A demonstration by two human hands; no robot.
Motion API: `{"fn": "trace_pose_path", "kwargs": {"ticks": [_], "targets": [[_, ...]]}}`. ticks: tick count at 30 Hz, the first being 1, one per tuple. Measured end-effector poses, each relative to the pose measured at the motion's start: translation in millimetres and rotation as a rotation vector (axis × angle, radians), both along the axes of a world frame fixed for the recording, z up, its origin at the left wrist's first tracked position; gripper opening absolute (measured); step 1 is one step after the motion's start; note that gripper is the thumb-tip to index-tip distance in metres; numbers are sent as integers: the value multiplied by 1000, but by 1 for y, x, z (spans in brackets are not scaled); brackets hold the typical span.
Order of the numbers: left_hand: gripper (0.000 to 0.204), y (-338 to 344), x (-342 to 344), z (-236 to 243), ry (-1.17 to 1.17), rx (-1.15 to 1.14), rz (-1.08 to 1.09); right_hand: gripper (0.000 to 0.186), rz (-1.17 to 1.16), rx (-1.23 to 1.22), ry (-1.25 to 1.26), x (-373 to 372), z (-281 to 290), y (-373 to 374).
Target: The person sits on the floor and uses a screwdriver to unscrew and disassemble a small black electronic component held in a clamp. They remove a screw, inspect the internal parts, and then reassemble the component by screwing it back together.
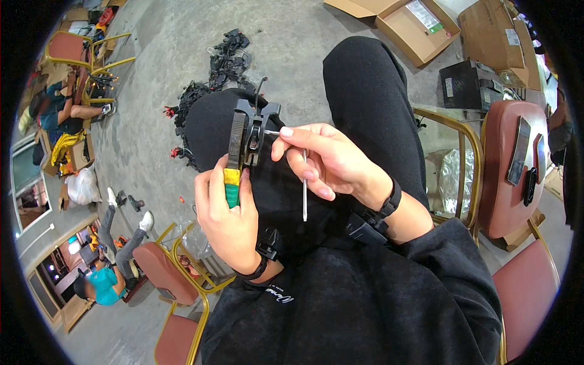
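Observation:
My left hand (222,219) is closed around a black clamp-like assembly (250,137) and a green-and-yellow grip (232,185) directly below its ribbed bar. The assembly stands upright over my left thigh, its forked top pointing away from me. My right hand (328,158) pinches a short thin metal piece (272,132) between thumb and forefinger. That piece's far end meets the right side of the assembly; how deep it goes in I cannot tell. A slim metal rod (305,194) also sits in my right fingers, hanging toward me.
Tangled black parts (228,61) lie on the concrete floor beyond my left knee. An open cardboard box (420,30) and a black case (468,85) are at the far right. A padded chair (508,207) bears phone-like devices. Two people sit at the left, near another chair (164,274).

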State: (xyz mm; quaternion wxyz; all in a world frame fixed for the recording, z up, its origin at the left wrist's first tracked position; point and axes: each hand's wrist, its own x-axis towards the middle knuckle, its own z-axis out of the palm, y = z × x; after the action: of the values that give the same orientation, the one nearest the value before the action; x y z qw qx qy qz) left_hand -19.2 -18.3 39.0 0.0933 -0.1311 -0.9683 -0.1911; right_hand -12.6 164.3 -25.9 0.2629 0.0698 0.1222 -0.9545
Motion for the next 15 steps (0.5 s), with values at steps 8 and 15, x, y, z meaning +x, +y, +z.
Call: {"fn": "trace_pose_path", "kwargs": {"ticks": [8, 15], "targets": [[31, 0, 0, 1, 0, 4, 10, 33, -128, 734, 226, 1, 6, -5], [31, -1, 0, -1, 12, 11, 3, 17, -534, 1422, 569, 2, 2, -8]]}}
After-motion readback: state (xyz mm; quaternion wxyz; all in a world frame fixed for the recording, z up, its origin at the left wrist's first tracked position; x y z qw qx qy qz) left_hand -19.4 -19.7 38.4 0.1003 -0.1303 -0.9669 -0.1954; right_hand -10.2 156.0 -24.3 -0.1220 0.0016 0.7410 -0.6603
